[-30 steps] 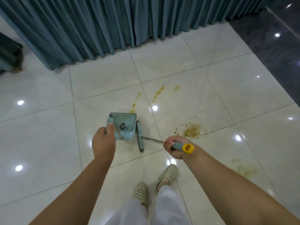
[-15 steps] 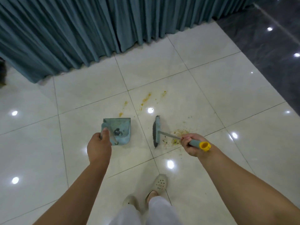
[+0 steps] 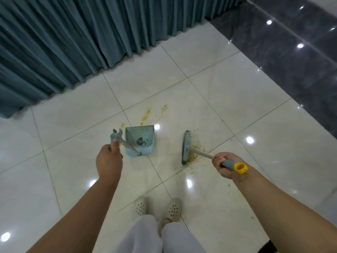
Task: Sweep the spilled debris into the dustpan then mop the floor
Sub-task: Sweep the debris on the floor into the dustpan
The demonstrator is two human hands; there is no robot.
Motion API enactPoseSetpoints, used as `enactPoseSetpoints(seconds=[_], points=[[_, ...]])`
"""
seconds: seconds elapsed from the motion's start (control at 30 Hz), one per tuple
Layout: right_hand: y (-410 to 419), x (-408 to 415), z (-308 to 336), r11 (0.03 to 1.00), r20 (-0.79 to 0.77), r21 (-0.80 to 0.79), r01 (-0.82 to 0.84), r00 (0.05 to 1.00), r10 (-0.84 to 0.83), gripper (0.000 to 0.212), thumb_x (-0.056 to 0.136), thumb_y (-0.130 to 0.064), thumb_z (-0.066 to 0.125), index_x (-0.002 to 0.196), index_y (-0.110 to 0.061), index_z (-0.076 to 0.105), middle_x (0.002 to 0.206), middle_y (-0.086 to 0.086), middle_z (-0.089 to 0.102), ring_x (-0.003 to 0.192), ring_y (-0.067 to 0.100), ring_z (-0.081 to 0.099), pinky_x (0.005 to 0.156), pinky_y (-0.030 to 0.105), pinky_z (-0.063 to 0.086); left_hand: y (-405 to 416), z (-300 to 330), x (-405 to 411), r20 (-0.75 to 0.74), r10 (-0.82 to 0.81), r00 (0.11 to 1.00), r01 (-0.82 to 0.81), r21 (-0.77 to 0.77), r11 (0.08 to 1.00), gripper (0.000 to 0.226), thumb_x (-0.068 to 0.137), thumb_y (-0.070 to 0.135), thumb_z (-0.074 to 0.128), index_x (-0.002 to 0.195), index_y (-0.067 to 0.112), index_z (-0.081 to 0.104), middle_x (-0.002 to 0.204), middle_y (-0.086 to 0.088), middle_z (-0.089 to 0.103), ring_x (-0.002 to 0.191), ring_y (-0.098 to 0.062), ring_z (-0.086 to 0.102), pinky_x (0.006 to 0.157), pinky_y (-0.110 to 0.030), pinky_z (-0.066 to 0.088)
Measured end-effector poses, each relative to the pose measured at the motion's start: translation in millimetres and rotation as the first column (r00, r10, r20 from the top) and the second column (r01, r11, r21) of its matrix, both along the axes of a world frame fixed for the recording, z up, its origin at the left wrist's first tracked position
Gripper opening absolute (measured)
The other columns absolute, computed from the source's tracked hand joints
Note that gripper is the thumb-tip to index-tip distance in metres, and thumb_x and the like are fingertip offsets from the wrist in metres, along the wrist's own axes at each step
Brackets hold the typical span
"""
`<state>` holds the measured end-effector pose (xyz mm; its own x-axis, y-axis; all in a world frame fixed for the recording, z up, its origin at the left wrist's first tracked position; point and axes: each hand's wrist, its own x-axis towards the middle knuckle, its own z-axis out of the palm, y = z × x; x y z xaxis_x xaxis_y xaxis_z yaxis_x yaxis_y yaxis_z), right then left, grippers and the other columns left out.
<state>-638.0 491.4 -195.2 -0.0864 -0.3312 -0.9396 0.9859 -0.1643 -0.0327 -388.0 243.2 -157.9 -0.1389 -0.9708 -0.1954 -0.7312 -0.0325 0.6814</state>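
A pale blue dustpan (image 3: 140, 137) rests on the white tile floor, a dark clump inside near its comb teeth. My left hand (image 3: 109, 159) grips the dustpan's metal handle (image 3: 125, 145). My right hand (image 3: 225, 166) is closed on the broom's grey grip with its yellow end cap (image 3: 240, 168). The broom head (image 3: 186, 147) stands on the floor to the right of the pan, apart from it. Yellow-brown crumbs (image 3: 196, 152) lie right behind the broom head. Yellow smears (image 3: 145, 115) streak the tile beyond the pan.
A teal curtain (image 3: 73, 42) hangs along the far left. Dark glossy tile (image 3: 291, 61) begins at the right. My two feet in pale perforated clogs (image 3: 156, 209) stand just behind the tools. More faint crumbs (image 3: 237, 185) speckle the floor under my right arm.
The broom head has swung right, away from the dustpan, to the crumb pile. The dustpan has stayed in about the same spot. My view has shifted left and forward.
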Motion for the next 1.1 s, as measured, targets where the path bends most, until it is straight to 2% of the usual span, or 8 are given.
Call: enactPoseSetpoints(seconds=[0.1, 0.27, 0.47, 0.6, 0.7, 0.87, 1.1], points=[[-5.4, 6.3, 8.0, 1.0, 0.011, 0.004, -0.02, 1.0, 0.02, 0.01, 0.097, -0.001, 0.033, 0.091, 0.001, 0.042, 0.065, 0.003, 0.035, 0.024, 0.01, 0.04, 0.025, 0.013, 0.036, -6.9, 3.5, -9.2, 0.016, -0.039, 0.999, 0.039, -0.019, 0.999, 0.056, 0.097, 0.044, 0.031, 0.072, 0.002, 0.058, 0.062, -0.005, 0.058, 0.062, -0.026, 0.054, 0.059, -0.033, 0.041], [-25.4, 20.7, 12.5, 0.992, 0.105, -0.048, -0.119, 0.987, 0.123, 0.013, 0.097, -0.003, 0.037, 0.088, 0.002, 0.044, 0.046, 0.01, 0.042, 0.025, 0.012, 0.043, 0.026, 0.014, 0.037, -22.1, 5.5, -19.1, 0.024, -0.052, 0.998, 0.053, -0.036, 0.998, 0.057, 0.097, 0.045, 0.032, 0.074, 0.0, 0.058, 0.064, -0.007, 0.058, 0.063, -0.028, 0.055, 0.059, -0.032, 0.039], [-71.0, 41.0, 6.9, 0.953, 0.12, -0.075, -0.293, 0.946, 0.301, 0.015, 0.096, -0.001, 0.041, 0.083, 0.002, 0.047, 0.047, 0.009, 0.042, 0.027, 0.012, 0.044, 0.028, 0.013, 0.039, -52.7, -1.6, -31.2, 0.058, -0.062, 0.996, 0.064, -0.047, 0.997, 0.056, 0.097, 0.046, 0.032, 0.075, 0.001, 0.058, 0.063, -0.004, 0.056, 0.064, -0.027, 0.054, 0.057, -0.031, 0.035], [-99.1, 45.8, 0.5, 0.944, 0.119, -0.068, -0.324, 0.936, 0.33, 0.02, 0.096, 0.0, 0.039, 0.078, -0.001, 0.046, 0.044, 0.008, 0.041, 0.024, 0.011, 0.043, 0.027, 0.013, 0.038, -80.8, -11.1, -44.4, 0.094, -0.078, 0.993, 0.082, -0.038, 0.996, 0.055, 0.096, 0.047, 0.033, 0.084, -0.001, 0.059, 0.077, -0.013, 0.062, 0.071, -0.029, 0.055, 0.061, -0.032, 0.036], [-111.9, 38.3, -3.0, 0.957, 0.098, -0.027, -0.289, 0.952, 0.29, 0.019, 0.097, 0.0, 0.039, 0.079, -0.001, 0.046, 0.042, 0.008, 0.042, 0.023, 0.011, 0.042, 0.026, 0.012, 0.037, -99.7, -16.7, -52.4, 0.103, -0.091, 0.991, 0.094, -0.032, 0.995, 0.054, 0.096, 0.046, 0.034, 0.088, -0.001, 0.059, 0.082, -0.015, 0.064, 0.074, -0.03, 0.055, 0.063, -0.032, 0.036], [-115.8, 10.8, 1.2, 0.994, 0.068, 0.017, -0.109, 0.992, 0.108, 0.016, 0.098, -0.002, 0.038, 0.083, 0.0, 0.044, 0.04, 0.01, 0.044, 0.022, 0.011, 0.042, 0.025, 0.012, 0.037, -129.6, -19.5, -68.6, 0.103, -0.168, 0.98, 0.171, -0.028, 0.985, 0.054, 0.098, 0.046, 0.034, 0.087, -0.002, 0.059, 0.079, -0.014, 0.062, 0.07, -0.027, 0.053, 0.058, -0.031, 0.033], [-142.2, -5.8, 14.0, 0.993, 0.047, 0.003, 0.119, 0.992, -0.119, 0.018, 0.098, -0.001, 0.033, 0.081, -0.004, 0.039, 0.039, 0.009, 0.039, 0.023, 0.012, 0.041, 0.025, 0.012, 0.035, -174.8, -13.6, -103.0, 0.101, -0.268, 0.958, 0.27, -0.004, 0.963, 0.054, 0.098, 0.045, 0.033, 0.083, 0.0, 0.058, 0.075, -0.013, 0.061, 0.068, -0.027, 0.053, 0.054, -0.03, 0.03]])
